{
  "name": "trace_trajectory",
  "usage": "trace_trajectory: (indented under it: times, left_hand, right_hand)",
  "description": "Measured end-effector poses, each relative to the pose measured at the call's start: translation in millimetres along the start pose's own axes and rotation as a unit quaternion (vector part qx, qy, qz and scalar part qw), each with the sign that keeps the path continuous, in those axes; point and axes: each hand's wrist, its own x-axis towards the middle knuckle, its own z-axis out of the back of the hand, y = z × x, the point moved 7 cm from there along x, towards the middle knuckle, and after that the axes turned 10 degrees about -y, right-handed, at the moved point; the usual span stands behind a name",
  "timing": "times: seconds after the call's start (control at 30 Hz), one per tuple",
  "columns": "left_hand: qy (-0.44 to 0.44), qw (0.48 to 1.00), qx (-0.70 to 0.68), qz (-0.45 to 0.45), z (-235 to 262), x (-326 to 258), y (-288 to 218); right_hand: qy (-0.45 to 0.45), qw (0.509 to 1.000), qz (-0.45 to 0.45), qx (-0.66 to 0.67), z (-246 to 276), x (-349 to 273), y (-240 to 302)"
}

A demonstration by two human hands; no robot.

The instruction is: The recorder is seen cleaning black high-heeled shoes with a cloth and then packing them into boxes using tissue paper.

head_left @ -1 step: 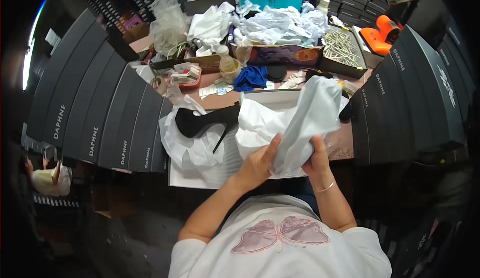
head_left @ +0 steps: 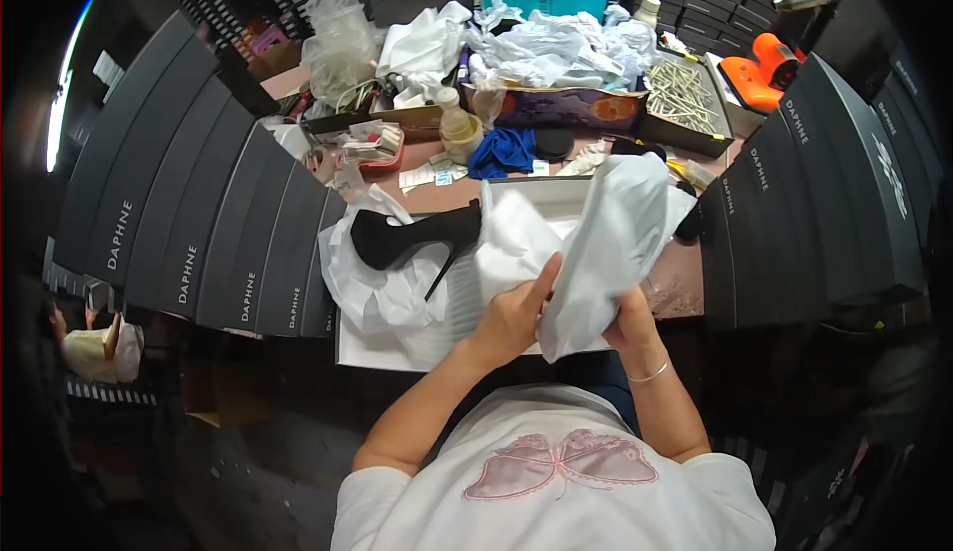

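Between my two hands stands a white tissue-paper bundle (head_left: 601, 253), long and tilted, its contents hidden by the paper. My left hand (head_left: 518, 315) is closed on its lower left side, thumb up. On the lower right side, my right hand (head_left: 629, 319) grips the paper, its fingers partly hidden. A black high-heeled shoe (head_left: 407, 239) lies on its side to the left, over crumpled tissue paper (head_left: 372, 298). Beneath is an open white shoebox tray (head_left: 382, 354); more white tissue (head_left: 516, 243) spreads in its middle.
Dark shoeboxes (head_left: 213, 223) stand stacked at the left, with more dark boxes (head_left: 794, 213) at the right. Behind are a blue cloth (head_left: 501, 154), a small bottle (head_left: 457, 126), a bin of crumpled paper (head_left: 566, 50), a box of white sticks (head_left: 683, 96) and an orange tool (head_left: 759, 74).
The bundle's upper paper has swung in from the right and now looks rounder and more upright. My right hand has shifted slightly lower against it. The shoe stays on its tissue.
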Motion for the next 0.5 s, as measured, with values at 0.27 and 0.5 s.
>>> trace_trajectory:
  times: [0.27,0.5]
  left_hand:
    - [-0.047,0.966,0.06,0.246,58,-40,59]
    - [-0.194,0.918,0.12,0.325,131,-134,106]
  right_hand:
    - [0.06,0.782,-0.089,-0.614,36,45,-26]
    - [0.168,0.516,0.104,-0.834,-6,87,-38]
